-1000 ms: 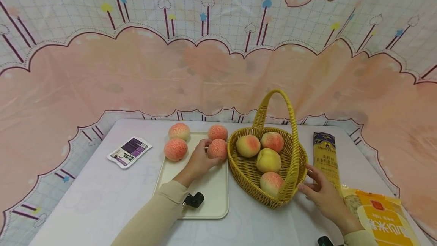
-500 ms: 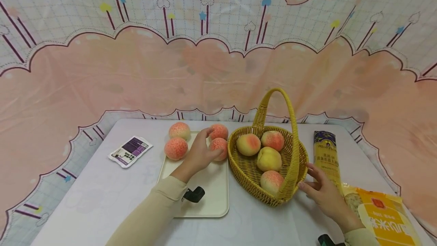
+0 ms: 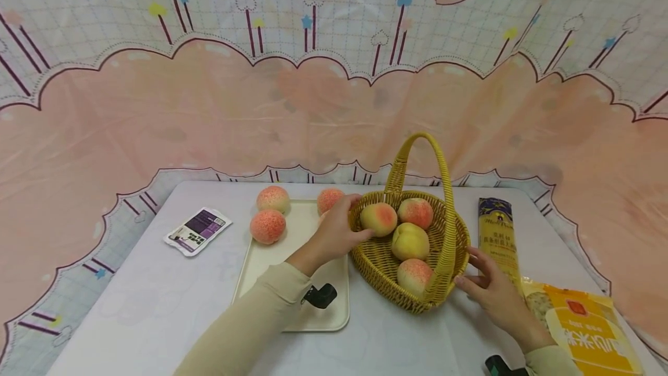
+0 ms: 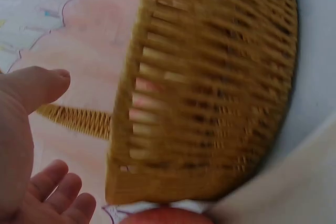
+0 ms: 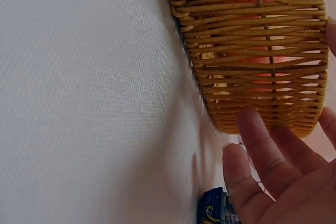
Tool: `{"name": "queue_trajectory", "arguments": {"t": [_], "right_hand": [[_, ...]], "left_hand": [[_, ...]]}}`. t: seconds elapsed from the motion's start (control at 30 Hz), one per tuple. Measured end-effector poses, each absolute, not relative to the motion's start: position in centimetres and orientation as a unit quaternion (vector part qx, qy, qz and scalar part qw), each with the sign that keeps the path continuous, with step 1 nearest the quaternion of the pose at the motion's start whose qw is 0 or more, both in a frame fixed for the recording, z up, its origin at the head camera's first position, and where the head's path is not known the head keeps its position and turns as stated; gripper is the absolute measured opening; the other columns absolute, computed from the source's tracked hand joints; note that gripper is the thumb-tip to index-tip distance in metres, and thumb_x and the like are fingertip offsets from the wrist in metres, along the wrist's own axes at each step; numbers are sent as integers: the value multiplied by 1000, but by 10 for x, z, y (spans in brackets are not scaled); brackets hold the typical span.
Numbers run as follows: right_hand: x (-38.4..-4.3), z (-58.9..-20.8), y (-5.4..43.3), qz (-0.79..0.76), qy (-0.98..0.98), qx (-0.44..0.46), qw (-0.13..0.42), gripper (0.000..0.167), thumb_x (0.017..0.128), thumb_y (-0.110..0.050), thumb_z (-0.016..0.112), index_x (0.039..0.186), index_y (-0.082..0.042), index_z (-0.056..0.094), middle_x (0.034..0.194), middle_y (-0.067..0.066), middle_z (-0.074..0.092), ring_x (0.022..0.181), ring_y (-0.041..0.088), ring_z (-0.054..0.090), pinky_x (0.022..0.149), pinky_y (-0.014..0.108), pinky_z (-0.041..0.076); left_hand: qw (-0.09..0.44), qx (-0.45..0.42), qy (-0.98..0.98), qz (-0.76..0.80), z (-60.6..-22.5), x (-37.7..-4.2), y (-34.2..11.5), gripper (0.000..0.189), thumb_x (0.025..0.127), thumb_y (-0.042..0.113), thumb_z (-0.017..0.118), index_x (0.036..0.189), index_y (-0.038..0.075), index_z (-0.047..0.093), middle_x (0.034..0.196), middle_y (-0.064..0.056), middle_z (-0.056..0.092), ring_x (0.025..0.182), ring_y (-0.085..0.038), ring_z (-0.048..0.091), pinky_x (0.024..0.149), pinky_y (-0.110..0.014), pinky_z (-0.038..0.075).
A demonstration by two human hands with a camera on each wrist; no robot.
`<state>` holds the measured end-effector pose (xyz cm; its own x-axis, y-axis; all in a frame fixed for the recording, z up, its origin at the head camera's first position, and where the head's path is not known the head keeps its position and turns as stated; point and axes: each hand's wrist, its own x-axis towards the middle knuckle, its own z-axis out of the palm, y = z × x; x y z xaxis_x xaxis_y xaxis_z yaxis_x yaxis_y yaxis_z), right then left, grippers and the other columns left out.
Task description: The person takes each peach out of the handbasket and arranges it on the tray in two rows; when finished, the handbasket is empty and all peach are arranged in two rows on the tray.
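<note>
My left hand (image 3: 334, 232) is at the left rim of a yellow heart-shaped wicker basket (image 3: 378, 283), thumb and fingers apart beside a peach (image 3: 378, 219) inside. In the left wrist view nothing is between them. Also in the basket lie a reddish peach (image 3: 416, 213), a yellow peach (image 3: 410, 242) and a pink-speckled peach (image 3: 414, 276). My right hand (image 3: 498, 300) touches the basket's right side with its fingertips. A cream tray (image 3: 334, 309) bears peaches at its far end: two on the left, one pink peach (image 3: 329, 199) at the right, another almost hidden behind my left hand.
To the left lies a white-and-purple packet (image 3: 198, 231). A gold spaghetti packet (image 3: 496, 231) and a yellow-orange food bag (image 3: 590, 329) lie right of the basket, near my right arm. The basket's tall handle (image 3: 447, 190) arches over it.
My left hand has let go of the near right peach on the tray and moved right to the basket's rim. The right hand stays by the basket.
</note>
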<state>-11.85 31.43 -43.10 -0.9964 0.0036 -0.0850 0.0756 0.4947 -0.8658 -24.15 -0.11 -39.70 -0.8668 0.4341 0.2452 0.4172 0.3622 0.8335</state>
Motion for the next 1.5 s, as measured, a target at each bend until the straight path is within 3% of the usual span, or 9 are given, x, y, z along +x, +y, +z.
{"name": "queue_trajectory", "arguments": {"t": [0.3,0.57,0.7,1.13,1.5], "right_hand": [[-119,-432,316,-503,863,16,33,75,99,-22,66,155,0,20,152,39,24,119,45,56,81,28,53],[-118,-433,315,-505,862,12,29,74,99,-19,65,155,1,20,152,39,25,118,44,57,78,25,53],[-119,-433,316,-507,861,10,32,75,99,-20,65,155,1,20,152,39,24,119,44,57,79,26,54],[-118,-434,314,-525,850,11,28,74,98,-14,65,155,2,20,152,40,24,120,46,55,78,25,53],[-118,-433,315,-522,852,14,34,74,99,-15,64,155,1,19,153,39,22,121,45,55,79,27,53]], "left_hand": [[64,269,844,459,-390,-237,30,73,86,23,79,146,5,41,142,-12,48,131,-25,46,108,-41,40],[110,301,838,442,-385,-236,50,72,89,23,78,147,4,40,148,-12,44,137,-24,41,109,-37,38],[129,321,833,432,-385,-240,58,71,89,22,77,148,5,42,146,-12,46,134,-26,45,105,-34,42],[142,343,830,417,-393,-251,80,74,88,19,78,149,2,39,147,-11,48,132,-19,48,105,-25,39],[149,338,843,391,-401,-251,87,73,85,21,80,144,3,42,129,-9,57,104,-12,56,94,-23,43]]}}
